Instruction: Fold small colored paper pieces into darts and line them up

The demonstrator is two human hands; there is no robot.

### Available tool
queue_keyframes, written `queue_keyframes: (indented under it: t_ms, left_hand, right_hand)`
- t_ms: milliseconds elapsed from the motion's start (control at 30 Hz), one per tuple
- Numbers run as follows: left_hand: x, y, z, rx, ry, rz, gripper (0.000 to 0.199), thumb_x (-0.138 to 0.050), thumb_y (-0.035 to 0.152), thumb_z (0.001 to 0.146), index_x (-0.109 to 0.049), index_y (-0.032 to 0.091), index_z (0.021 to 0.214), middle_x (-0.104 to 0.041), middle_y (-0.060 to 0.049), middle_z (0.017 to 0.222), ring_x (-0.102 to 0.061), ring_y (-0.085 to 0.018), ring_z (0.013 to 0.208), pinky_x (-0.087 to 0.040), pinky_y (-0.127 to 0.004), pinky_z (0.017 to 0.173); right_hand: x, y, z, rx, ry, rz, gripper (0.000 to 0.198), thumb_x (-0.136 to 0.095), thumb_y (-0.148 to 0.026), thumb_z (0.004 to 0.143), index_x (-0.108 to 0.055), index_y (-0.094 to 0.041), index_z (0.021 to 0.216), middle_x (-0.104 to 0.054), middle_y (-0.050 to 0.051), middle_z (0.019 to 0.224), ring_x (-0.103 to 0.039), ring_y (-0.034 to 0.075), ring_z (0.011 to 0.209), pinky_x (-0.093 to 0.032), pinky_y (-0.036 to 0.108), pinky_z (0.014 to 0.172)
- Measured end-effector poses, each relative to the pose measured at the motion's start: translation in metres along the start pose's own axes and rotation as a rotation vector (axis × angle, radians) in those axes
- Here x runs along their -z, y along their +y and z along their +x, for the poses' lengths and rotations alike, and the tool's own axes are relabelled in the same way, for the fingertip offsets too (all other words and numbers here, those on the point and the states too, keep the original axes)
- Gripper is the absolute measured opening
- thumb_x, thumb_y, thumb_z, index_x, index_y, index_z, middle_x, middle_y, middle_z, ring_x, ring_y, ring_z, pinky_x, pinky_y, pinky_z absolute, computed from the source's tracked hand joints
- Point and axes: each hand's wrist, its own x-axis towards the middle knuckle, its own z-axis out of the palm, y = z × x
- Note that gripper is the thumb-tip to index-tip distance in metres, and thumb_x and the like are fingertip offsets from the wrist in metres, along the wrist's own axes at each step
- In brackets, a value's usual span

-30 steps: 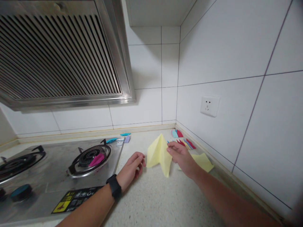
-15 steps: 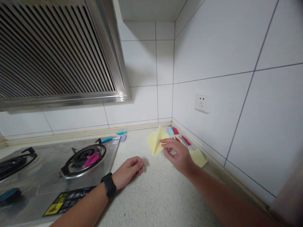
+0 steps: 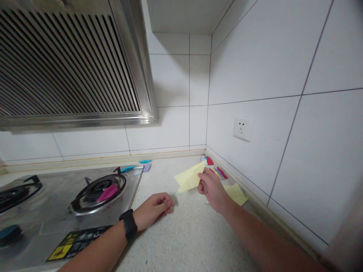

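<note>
My right hand (image 3: 212, 188) pinches a pale yellow sheet of folded paper (image 3: 187, 179) at its right end, thumb on the near face. The paper looks like a paper airplane, its point up and to the right, just over the counter. My left hand (image 3: 155, 208), with a black band on the wrist, rests on the speckled counter (image 3: 181, 234), fingers loosely curled in and nothing visible in them. Behind my right hand lies a second yellow paper (image 3: 236, 193), partly covered by the wrist.
Small folded papers, among them a red one (image 3: 209, 161), lie along the right wall. A magenta paper (image 3: 108, 192) sits on the stove burner; blue (image 3: 127, 169) and lilac (image 3: 146, 167) ones lie by the stove's far corner. The steel hood (image 3: 124, 120) overhangs at left.
The yellow paper has turned from facing me with its wings spread to a sideways, flatter view. My right hand has shifted its hold to a thumb pinch; my left hand has hardly moved.
</note>
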Motion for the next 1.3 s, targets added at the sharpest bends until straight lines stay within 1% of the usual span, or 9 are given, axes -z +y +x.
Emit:
queue_keyframes:
  t_ms: [100,167,333,500,600,700,867,1133,1300]
  left_hand:
    - [0.001,0.001,-0.003,-0.029,0.048,-0.022,0.040,-0.054,0.053,0.084,-0.060,0.013,0.086,-0.059,-0.002,0.069,-0.045,-0.009,0.055,-0.027,-0.019,0.046]
    - [0.001,0.004,-0.006,-0.093,0.030,-0.095,0.051,-0.043,0.061,0.086,-0.059,0.014,0.094,-0.061,-0.005,0.075,-0.049,-0.011,0.059,-0.029,-0.019,0.045]
    - [0.000,0.005,-0.010,-0.220,-0.183,-0.208,0.077,-0.038,0.080,0.075,-0.059,0.012,0.106,-0.063,-0.012,0.090,-0.056,-0.017,0.071,-0.038,-0.021,0.046]
    - [-0.002,-0.003,-0.004,-0.034,-0.089,0.001,0.042,-0.063,0.053,0.078,-0.059,0.012,0.088,-0.058,-0.002,0.070,-0.044,-0.007,0.050,-0.032,-0.017,0.041]
    - [-0.003,-0.003,-0.002,0.023,-0.065,0.056,0.038,-0.061,0.050,0.081,-0.058,0.012,0.087,-0.055,0.002,0.063,-0.038,-0.005,0.044,-0.029,-0.016,0.040]
    - [-0.003,-0.002,-0.003,0.027,-0.066,0.064,0.038,-0.059,0.050,0.081,-0.057,0.013,0.087,-0.055,0.002,0.064,-0.040,-0.005,0.046,-0.029,-0.016,0.040]
    - [-0.003,-0.006,-0.003,0.015,-0.081,0.040,0.038,-0.060,0.051,0.082,-0.056,0.013,0.089,-0.055,0.002,0.067,-0.041,-0.006,0.048,-0.030,-0.017,0.042]
    - [-0.002,-0.002,-0.007,-0.051,-0.145,-0.023,0.039,-0.064,0.049,0.080,-0.057,0.013,0.093,-0.062,-0.002,0.075,-0.045,-0.007,0.053,-0.030,-0.017,0.044]
    - [-0.002,0.001,-0.010,-0.103,-0.218,-0.196,0.058,-0.039,0.060,0.089,-0.051,0.012,0.120,-0.067,-0.012,0.088,-0.057,-0.014,0.063,-0.036,-0.020,0.045]
  right_hand:
    - [0.004,-0.012,-0.007,0.417,0.007,-0.453,0.006,-0.051,-0.026,0.085,-0.051,-0.020,0.083,-0.053,-0.001,0.066,-0.047,0.013,0.055,-0.038,0.026,0.052]
    - [0.005,-0.022,-0.012,0.709,-0.176,-0.814,0.004,-0.053,-0.020,0.083,-0.057,-0.019,0.081,-0.059,0.004,0.076,-0.053,0.018,0.075,-0.041,0.031,0.068]
    - [-0.008,-0.030,-0.025,0.946,-0.534,-1.272,0.008,-0.053,-0.018,0.086,-0.060,-0.019,0.083,-0.060,0.005,0.080,-0.050,0.019,0.081,-0.036,0.033,0.073]
    - [-0.017,-0.025,-0.034,0.932,-0.800,-1.317,0.013,-0.058,-0.032,0.086,-0.060,-0.019,0.088,-0.062,0.003,0.083,-0.051,0.019,0.084,-0.035,0.033,0.075]
    - [-0.014,-0.028,-0.034,0.807,-0.697,-1.193,0.027,-0.060,-0.043,0.084,-0.059,-0.019,0.097,-0.063,0.003,0.090,-0.052,0.019,0.088,-0.035,0.032,0.079]
    - [-0.008,-0.032,-0.032,0.716,-0.526,-1.210,0.027,-0.063,-0.036,0.084,-0.059,-0.019,0.104,-0.062,0.005,0.101,-0.051,0.020,0.097,-0.033,0.033,0.084]
    - [-0.005,-0.036,-0.029,0.737,-0.633,-1.336,0.009,-0.057,-0.029,0.090,-0.063,-0.022,0.092,-0.064,0.002,0.093,-0.051,0.020,0.095,-0.030,0.035,0.083]
    - [0.001,-0.048,-0.026,0.784,-0.616,-1.330,0.014,-0.057,-0.032,0.090,-0.064,-0.023,0.098,-0.065,0.003,0.097,-0.050,0.020,0.095,-0.029,0.035,0.083]
    - [0.011,-0.055,-0.019,0.762,-0.521,-1.311,0.013,-0.053,-0.027,0.092,-0.065,-0.021,0.092,-0.067,0.004,0.088,-0.052,0.019,0.089,-0.031,0.036,0.083]
